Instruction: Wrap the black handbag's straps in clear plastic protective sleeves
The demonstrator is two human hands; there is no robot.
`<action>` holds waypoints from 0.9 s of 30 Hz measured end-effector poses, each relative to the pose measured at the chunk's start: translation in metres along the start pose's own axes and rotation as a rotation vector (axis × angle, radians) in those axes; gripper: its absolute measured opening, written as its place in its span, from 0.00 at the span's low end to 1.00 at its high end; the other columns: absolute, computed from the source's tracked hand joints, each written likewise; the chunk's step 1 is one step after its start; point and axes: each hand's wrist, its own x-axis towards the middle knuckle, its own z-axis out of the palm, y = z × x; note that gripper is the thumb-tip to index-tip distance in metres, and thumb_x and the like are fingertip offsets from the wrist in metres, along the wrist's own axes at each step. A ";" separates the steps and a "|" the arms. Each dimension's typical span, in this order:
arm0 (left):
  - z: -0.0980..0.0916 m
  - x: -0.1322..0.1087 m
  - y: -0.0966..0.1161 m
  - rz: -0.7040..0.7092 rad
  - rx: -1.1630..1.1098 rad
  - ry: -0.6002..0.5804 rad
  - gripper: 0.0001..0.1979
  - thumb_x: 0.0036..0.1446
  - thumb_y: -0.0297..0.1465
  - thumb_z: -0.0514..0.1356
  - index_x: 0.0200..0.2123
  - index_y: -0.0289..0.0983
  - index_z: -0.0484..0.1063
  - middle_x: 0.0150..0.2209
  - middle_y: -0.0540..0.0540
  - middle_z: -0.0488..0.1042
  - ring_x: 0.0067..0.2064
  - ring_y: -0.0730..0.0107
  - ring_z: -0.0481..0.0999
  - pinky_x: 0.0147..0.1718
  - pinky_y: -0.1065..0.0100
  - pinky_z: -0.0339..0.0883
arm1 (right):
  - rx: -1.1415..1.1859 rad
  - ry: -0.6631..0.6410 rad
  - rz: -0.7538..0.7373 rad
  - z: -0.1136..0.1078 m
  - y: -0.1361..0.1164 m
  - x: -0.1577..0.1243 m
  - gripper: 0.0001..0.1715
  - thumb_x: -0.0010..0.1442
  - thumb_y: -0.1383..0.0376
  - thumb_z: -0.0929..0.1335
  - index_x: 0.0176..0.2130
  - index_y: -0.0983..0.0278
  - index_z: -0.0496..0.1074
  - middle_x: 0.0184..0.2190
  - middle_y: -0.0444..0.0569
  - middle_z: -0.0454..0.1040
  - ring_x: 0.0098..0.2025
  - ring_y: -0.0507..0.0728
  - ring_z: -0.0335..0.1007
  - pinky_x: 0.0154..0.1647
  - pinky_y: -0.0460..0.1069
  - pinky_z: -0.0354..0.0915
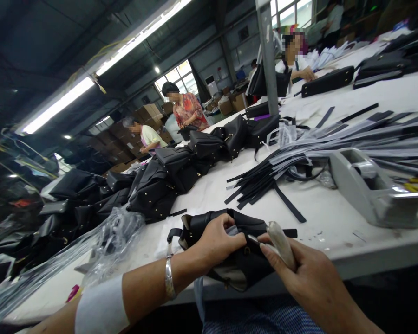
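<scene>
A small black leather bag (pixel 209 227) lies at the near edge of the white table (pixel 209 190). My left hand (pixel 216 241), with a silver bangle on the wrist, is closed on the bag's upper edge. My right hand (pixel 299 269) is closed round a pale, smooth-handled tool (pixel 280 243) whose thin metal tip touches the bag near a small metal fitting. The bag's lower part hangs over the table edge toward my lap.
A grey tape dispenser (pixel 372 185) stands to the right. Black straps (pixel 264 181) lie fanned across the middle. Piled black bags (pixel 167 176) run along the left, with clear plastic wrap (pixel 101 241) in front. Other people (pixel 186 109) work at the far side.
</scene>
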 end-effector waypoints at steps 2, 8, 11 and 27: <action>0.001 -0.001 -0.002 0.034 0.032 0.021 0.13 0.46 0.31 0.65 0.37 0.33 0.74 0.36 0.44 0.78 0.38 0.61 0.76 0.32 0.69 0.67 | -0.026 0.001 -0.015 0.002 -0.002 -0.002 0.15 0.65 0.53 0.65 0.36 0.54 0.78 0.32 0.46 0.83 0.33 0.62 0.80 0.30 0.50 0.72; 0.007 -0.012 -0.008 0.141 0.172 0.111 0.09 0.48 0.31 0.64 0.35 0.36 0.72 0.33 0.46 0.76 0.34 0.63 0.74 0.32 0.67 0.65 | -0.116 0.040 -0.061 0.013 -0.003 -0.012 0.14 0.66 0.55 0.63 0.39 0.56 0.77 0.38 0.49 0.84 0.37 0.63 0.82 0.30 0.50 0.73; 0.012 -0.020 -0.013 0.209 0.172 0.157 0.08 0.51 0.30 0.63 0.35 0.37 0.72 0.32 0.47 0.76 0.34 0.63 0.74 0.33 0.67 0.65 | -0.094 0.077 -0.037 0.018 -0.004 -0.020 0.14 0.67 0.56 0.63 0.41 0.56 0.76 0.37 0.49 0.83 0.38 0.62 0.82 0.32 0.49 0.74; 0.020 -0.048 -0.034 0.344 0.199 0.216 0.10 0.53 0.27 0.63 0.40 0.38 0.74 0.37 0.46 0.78 0.39 0.61 0.77 0.40 0.65 0.68 | 0.043 0.088 0.131 0.030 -0.012 -0.044 0.16 0.64 0.53 0.66 0.40 0.60 0.79 0.31 0.50 0.82 0.31 0.60 0.80 0.31 0.48 0.73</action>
